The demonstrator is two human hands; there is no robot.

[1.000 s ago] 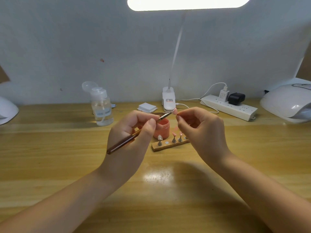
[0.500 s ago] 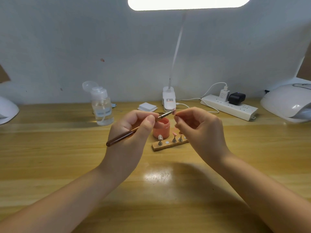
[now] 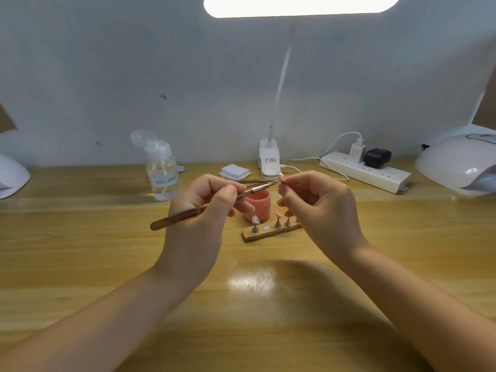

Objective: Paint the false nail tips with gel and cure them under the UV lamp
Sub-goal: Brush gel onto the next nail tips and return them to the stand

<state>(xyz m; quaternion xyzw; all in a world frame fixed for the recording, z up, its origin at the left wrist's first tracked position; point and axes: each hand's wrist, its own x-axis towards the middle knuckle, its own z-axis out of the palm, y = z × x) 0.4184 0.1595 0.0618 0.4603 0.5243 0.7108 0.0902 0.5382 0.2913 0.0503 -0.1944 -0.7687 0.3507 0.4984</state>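
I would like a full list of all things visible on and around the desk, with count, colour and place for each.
desk: 1, light wood, under everything
desk lamp: 1, white, back centre, lit
pump bottle: 1, clear, back left
pads: 1 stack, white, beside lamp base
gel jar: 1, pink, centre
nail stand: 1, wooden, in front of jar
power strip: 1, white, back right
UV lamp: 1, white, far right
brush: 1, brown, in left hand
nail tip: 1, pink, in right hand
left hand: grip on brush
right hand: pinches nail tip
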